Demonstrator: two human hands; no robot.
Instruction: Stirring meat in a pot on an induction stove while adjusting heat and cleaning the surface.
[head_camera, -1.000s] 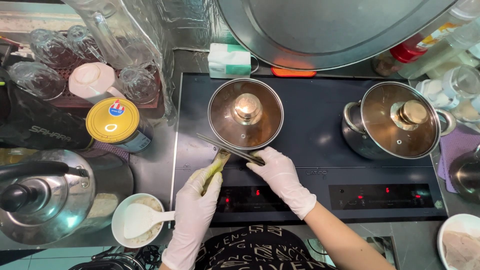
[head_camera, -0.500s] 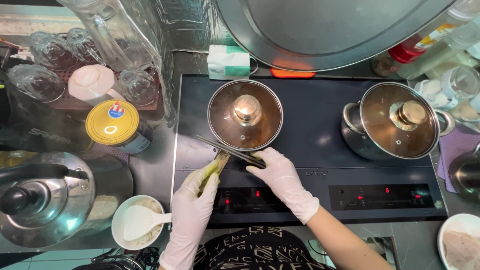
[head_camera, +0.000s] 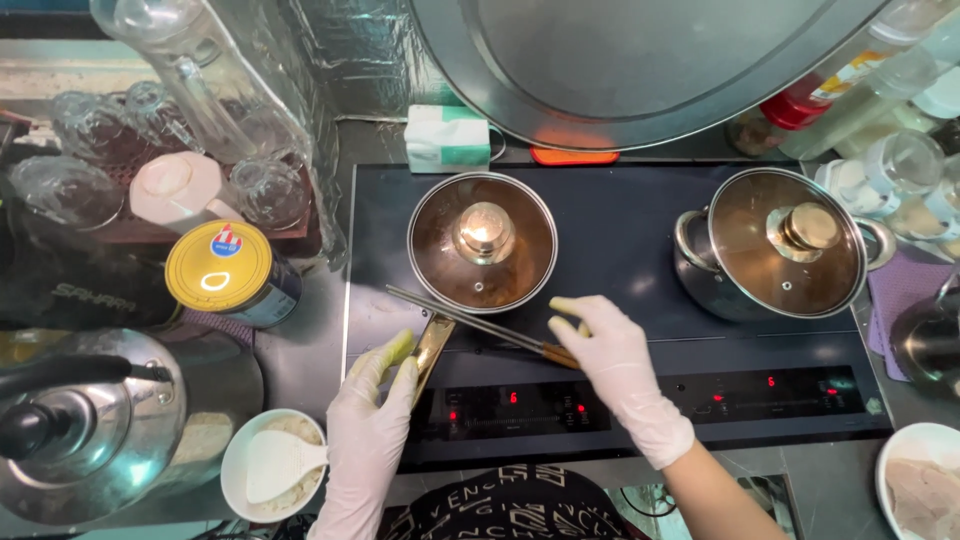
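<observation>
pan handle: brass-coloured handle is being gripped at the front of the near pot, over the left edge of the black cooktop
left hand: gloved left hand is being closed around the handle, fingers wrapped on it
chopsticks: long dark chopsticks are being held slanted across the cooktop, tips pointing left, just in front of the pot
right hand: gloved right hand is being clenched on the chopsticks' thick end
near pot: small steel pot under a glass lid, lid being left on, knob in the middle
second pot: lidded pot is being left untouched, well apart to the right
left counter: yellow-lidded tin, kettle, white bowl with rice paddle
risk: lid is judged likely to slide off if the pot is being tilted by the handle; chopsticks could be dropped onto the lit controls if the grip is being loosened; gloves could be scorched near hot metal
</observation>
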